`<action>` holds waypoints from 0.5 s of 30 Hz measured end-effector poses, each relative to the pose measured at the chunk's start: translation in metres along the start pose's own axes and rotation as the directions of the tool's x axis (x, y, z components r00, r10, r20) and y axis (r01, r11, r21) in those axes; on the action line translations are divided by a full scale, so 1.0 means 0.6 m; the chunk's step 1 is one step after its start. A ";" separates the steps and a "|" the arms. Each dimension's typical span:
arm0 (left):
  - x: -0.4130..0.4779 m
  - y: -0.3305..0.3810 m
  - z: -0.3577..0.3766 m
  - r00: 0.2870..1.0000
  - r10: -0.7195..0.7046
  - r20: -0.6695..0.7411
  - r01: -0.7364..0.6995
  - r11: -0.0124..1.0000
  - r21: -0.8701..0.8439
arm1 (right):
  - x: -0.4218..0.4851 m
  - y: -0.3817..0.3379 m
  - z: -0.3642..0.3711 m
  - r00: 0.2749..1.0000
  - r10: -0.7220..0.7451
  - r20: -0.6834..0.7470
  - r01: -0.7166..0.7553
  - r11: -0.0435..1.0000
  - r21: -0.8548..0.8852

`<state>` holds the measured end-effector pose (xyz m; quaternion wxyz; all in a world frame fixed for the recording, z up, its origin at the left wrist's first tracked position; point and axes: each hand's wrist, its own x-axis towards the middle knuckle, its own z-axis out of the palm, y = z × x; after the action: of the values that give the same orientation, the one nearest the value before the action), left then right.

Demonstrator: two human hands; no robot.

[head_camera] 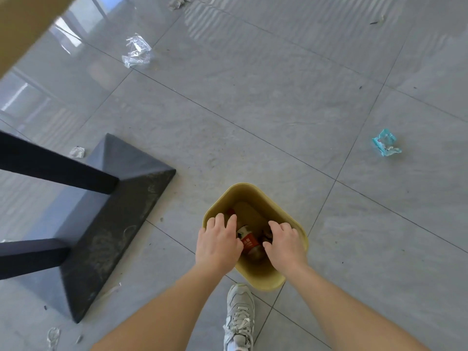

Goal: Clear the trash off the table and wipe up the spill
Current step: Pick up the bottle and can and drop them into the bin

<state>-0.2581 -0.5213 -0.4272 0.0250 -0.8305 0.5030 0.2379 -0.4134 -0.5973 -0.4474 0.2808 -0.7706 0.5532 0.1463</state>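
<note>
A yellow trash bin (255, 191) stands on the grey tile floor just in front of my shoe. Inside it lie a red-labelled can or bottle (249, 243) and some darker trash I cannot make out. My left hand (217, 243) hovers over the bin's left rim with its fingers spread and nothing visible in them. My right hand (285, 245) hovers over the right side of the opening, fingers loosely curled downward, also with nothing visible in it. The tan table edge (25, 26) shows at the top left; its top surface and any spill are out of view.
The table's black pedestal base (106, 224) and legs fill the left. Litter lies on the floor: a clear plastic wrapper (136, 50), a teal wrapper (386, 143), a crumpled paper (77, 152) by the base, and a scrap (53, 336) at bottom left. My grey sneaker (239, 317) stands below the bin.
</note>
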 end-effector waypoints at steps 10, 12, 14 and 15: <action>-0.046 -0.036 -0.112 0.997 0.050 -0.062 -0.044 0.996 0.082 | -0.033 -0.084 -0.079 0.995 -0.101 -0.019 0.100 0.994 -0.052; -0.061 -0.039 -0.142 0.996 0.050 -0.072 -0.044 0.995 0.085 | -0.048 -0.104 -0.105 0.989 -0.145 -0.035 0.142 0.987 -0.078; -0.081 -0.042 -0.177 0.995 0.042 -0.089 -0.034 0.996 0.082 | -0.069 -0.124 -0.136 0.976 -0.206 -0.068 0.199 0.975 -0.098; -0.094 -0.045 -0.197 0.994 0.033 -0.101 -0.025 0.997 0.079 | -0.083 -0.134 -0.153 0.967 -0.241 -0.087 0.231 0.967 -0.108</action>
<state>-0.2131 -0.4947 -0.3042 0.0280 -0.8327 0.5245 0.1755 -0.3630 -0.5948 -0.3256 0.2303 -0.8501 0.4629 0.0999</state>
